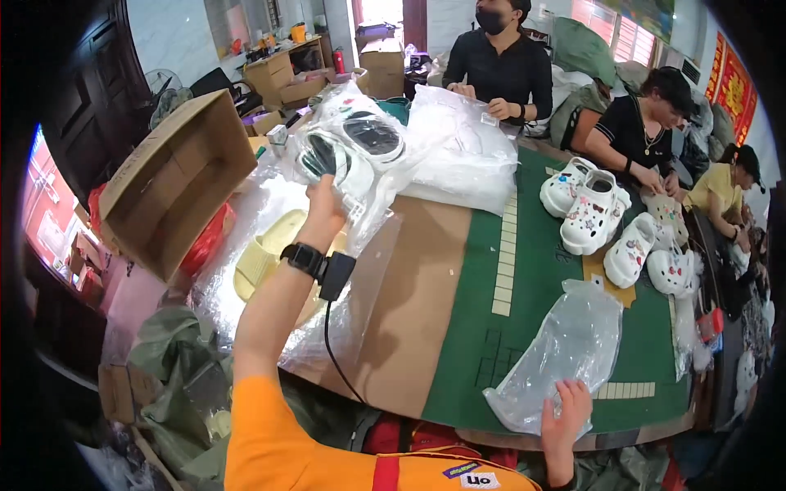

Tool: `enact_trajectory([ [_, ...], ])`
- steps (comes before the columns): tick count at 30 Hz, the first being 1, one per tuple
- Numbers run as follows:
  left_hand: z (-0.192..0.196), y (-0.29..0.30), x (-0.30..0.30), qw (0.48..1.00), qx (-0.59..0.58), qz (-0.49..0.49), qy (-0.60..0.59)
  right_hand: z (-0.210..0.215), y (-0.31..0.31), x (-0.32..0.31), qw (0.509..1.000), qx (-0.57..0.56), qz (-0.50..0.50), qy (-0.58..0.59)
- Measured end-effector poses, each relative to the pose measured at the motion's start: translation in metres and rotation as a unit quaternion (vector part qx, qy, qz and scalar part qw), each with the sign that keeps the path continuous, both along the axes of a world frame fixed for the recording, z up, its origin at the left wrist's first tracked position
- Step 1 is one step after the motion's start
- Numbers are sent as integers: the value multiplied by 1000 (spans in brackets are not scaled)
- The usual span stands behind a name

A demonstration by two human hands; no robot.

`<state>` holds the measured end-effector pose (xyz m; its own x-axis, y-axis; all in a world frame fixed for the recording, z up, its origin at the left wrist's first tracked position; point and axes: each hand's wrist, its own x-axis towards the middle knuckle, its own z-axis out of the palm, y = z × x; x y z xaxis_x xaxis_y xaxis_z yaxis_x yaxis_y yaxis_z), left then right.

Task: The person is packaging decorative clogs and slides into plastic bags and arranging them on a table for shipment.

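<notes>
My left hand (326, 211) reaches out at the left of the table, closed on a clear plastic bag (360, 190) with a pair of white clogs (348, 159) inside. Its fingertips are partly hidden by the bag. Below that wrist lie pale yellow slides (266, 258), partly covered by my forearm. At the near right, my right hand (566, 416) is open, fingers stretched out, against the near end of an empty-looking clear bag (565, 352). Beyond that bag stand white clogs with coloured charms (591, 214), and another similar pair (630, 250) beside them.
An open cardboard box (176, 184) stands tilted at the left edge. More plastic bags (458, 151) are heaped at the far side, before a person in black (501, 69). Other people (647, 131) work along the right. A cable (332, 352) hangs from my left wrist device.
</notes>
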<state>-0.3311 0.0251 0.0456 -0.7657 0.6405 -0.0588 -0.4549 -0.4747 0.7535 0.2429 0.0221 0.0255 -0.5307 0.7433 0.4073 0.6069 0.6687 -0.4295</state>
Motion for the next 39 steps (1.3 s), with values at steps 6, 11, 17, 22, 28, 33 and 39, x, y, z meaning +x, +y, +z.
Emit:
enact_trajectory([
  [6,-28,74,-40,962,-150,226,-24,-39,2,26,940,-121,-209,-240],
  [11,-57,-23,-220,961,-175,213,36,-61,9,20,962,-138,-79,-221],
  [17,-80,48,-102,902,-315,113,273,-52,7,13,946,-84,-160,-268],
  [22,-2,13,-49,804,-469,10,366,-51,18,10,921,-185,-180,-291],
  [28,-12,-135,-84,576,-646,29,500,-43,24,19,927,-188,-139,-293],
  [33,-11,-202,-52,761,-565,33,317,-26,20,15,968,-21,-150,-201],
  [39,10,-192,-43,722,-595,-134,327,11,2,-30,995,10,-54,-81],
])
